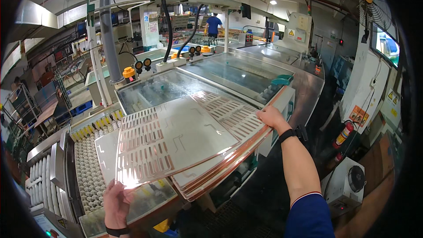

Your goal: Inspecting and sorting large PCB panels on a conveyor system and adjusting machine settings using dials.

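Head view: left hand (115,203) at 7 o'clock grips the top copper-patterned sheet (176,139) by its near corner, right hand (272,118) at 3 o'clock clasps the sheet stack (220,174) edge, fingertips hidden under it, stack bottom resting above the roller conveyor (88,172).

Top sheet (176,143): thin, shiny, silver-grey panel with copper-toned edges, bearing rows of slotted strip patterns along two sides and a plain centre with small angular marks. It is raised at a slight tilt, corners gripped. It sits on a stack of like sheets (211,178), fanned and copper-edged, over the conveyor machine.
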Demonstrator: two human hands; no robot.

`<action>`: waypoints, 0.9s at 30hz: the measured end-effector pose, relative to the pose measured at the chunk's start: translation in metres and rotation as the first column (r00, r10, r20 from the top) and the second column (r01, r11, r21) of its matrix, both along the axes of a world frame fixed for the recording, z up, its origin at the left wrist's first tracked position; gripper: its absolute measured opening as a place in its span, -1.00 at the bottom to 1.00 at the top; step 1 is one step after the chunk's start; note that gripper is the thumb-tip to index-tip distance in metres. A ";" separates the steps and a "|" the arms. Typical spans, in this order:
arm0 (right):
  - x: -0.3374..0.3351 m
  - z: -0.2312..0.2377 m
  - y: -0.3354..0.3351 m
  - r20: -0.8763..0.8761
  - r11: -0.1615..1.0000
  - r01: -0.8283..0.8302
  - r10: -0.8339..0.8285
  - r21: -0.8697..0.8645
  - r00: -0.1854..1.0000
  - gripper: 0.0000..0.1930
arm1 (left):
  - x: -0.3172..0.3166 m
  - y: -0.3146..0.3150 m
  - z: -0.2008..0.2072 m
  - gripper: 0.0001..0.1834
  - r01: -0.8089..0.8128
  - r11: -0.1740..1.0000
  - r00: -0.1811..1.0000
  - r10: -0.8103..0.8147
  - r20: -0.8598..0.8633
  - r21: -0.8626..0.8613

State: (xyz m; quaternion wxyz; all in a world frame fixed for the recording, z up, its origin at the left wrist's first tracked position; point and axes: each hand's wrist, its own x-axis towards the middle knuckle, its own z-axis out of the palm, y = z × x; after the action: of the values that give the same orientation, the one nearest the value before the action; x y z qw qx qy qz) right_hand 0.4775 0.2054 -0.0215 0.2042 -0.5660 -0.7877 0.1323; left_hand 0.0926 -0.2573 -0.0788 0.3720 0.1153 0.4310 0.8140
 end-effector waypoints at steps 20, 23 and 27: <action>0.000 -0.002 0.002 -0.033 1.000 0.005 -0.005 0.001 0.999 -0.52 | 0.044 0.041 -0.011 -0.70 0.027 0.988 0.985 -0.052 0.164 0.155; -0.002 -0.003 0.000 -0.055 1.000 0.005 -0.004 0.015 0.998 -0.53 | 0.044 0.043 -0.009 -0.75 0.013 0.988 0.994 -0.030 0.109 0.155; 0.000 -0.002 -0.001 -0.060 1.000 -0.006 0.008 0.020 0.998 -0.53 | 0.038 0.042 -0.012 -0.69 0.023 0.990 0.995 -0.036 0.090 0.139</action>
State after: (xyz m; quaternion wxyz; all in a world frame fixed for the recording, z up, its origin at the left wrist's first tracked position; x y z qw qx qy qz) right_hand 0.4775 0.2039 -0.0232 0.2329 -0.5570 -0.7844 0.1423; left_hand 0.1310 -0.2156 -0.0908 0.3946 0.1092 0.3543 0.8407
